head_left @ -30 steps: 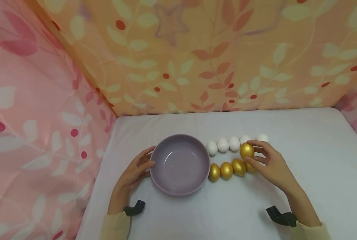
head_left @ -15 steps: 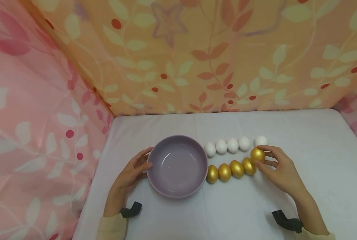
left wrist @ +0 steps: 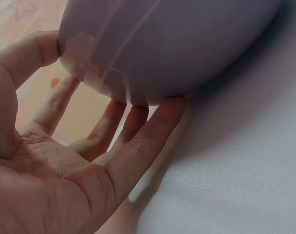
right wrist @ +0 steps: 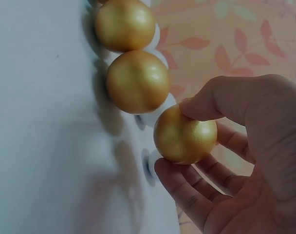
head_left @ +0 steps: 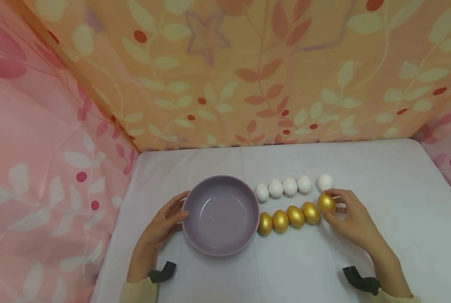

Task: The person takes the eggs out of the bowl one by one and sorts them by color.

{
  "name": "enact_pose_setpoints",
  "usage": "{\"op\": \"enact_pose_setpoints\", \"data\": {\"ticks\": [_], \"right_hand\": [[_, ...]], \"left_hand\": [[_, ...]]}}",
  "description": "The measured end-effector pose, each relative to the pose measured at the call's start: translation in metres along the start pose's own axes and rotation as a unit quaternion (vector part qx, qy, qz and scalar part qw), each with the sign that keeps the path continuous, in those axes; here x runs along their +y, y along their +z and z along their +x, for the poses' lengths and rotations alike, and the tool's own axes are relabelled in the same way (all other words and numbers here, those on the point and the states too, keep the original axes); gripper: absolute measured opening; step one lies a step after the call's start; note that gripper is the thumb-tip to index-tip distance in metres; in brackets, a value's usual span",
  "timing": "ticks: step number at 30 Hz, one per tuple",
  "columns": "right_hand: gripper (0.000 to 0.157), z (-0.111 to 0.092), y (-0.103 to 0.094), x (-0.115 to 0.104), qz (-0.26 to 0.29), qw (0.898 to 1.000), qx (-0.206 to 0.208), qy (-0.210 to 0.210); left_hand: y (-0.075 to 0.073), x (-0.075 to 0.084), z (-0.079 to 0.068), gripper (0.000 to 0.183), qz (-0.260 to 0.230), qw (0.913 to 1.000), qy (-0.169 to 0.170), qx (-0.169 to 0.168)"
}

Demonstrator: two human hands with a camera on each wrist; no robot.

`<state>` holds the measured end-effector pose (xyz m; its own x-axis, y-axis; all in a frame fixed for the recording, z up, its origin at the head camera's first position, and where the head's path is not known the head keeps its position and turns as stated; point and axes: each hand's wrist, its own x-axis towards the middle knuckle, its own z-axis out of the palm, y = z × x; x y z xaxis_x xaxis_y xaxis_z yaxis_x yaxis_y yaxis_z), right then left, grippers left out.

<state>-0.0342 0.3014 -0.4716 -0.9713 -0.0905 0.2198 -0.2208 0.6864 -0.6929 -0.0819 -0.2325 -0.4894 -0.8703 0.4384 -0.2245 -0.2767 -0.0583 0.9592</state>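
Observation:
My left hand [head_left: 163,223] rests its fingertips and thumb against the outer wall of a round lilac bowl [head_left: 221,215], at its left side. In the left wrist view several fingertips touch the bowl's glossy wall [left wrist: 153,53]. A golden egg [head_left: 326,203] is pinched between the thumb and fingers of my right hand [head_left: 352,219]. It sits at the right end of a row of golden eggs [head_left: 295,216], very close to its neighbour. In the right wrist view the held egg [right wrist: 184,136] shows beside two other golden ones. White eggs [head_left: 290,186] form a second row behind.
A white cloth covers the table [head_left: 293,269]. The rightmost white egg [head_left: 324,182] stands a little apart from its row. An orange leaf-patterned curtain [head_left: 248,75] hangs along the back edge, and a pink one [head_left: 51,189] on the left side.
My right hand has brought the golden egg rightward and down, from over the rows to the right end of the golden row. The left hand stays at the bowl.

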Motion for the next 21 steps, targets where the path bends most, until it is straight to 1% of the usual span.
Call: {"op": "enact_pose_setpoints", "data": {"ticks": [5,9,16,21], "right_hand": [[0.054,0.0018,0.003,0.003,-0.012,1.0,-0.008,-0.003],[0.055,-0.0001,0.0014,0.0059,-0.014,1.0,0.001,-0.008],[0.055,0.0018,0.0054,0.0086,-0.021,1.0,-0.012,-0.016],[0.054,0.0003,0.0034,0.0085,-0.025,0.999,-0.019,-0.005]], "left_hand": [[-0.0015,0.0006,-0.0003,0.066,-0.001,1.0,0.001,-0.002],[-0.0004,0.0004,0.0025,0.066,0.001,1.0,0.003,-0.007],[-0.0029,-0.0001,-0.0001,0.066,0.001,1.0,0.005,0.003],[-0.0032,-0.0014,0.0011,0.066,0.0,1.0,0.005,-0.004]]}}
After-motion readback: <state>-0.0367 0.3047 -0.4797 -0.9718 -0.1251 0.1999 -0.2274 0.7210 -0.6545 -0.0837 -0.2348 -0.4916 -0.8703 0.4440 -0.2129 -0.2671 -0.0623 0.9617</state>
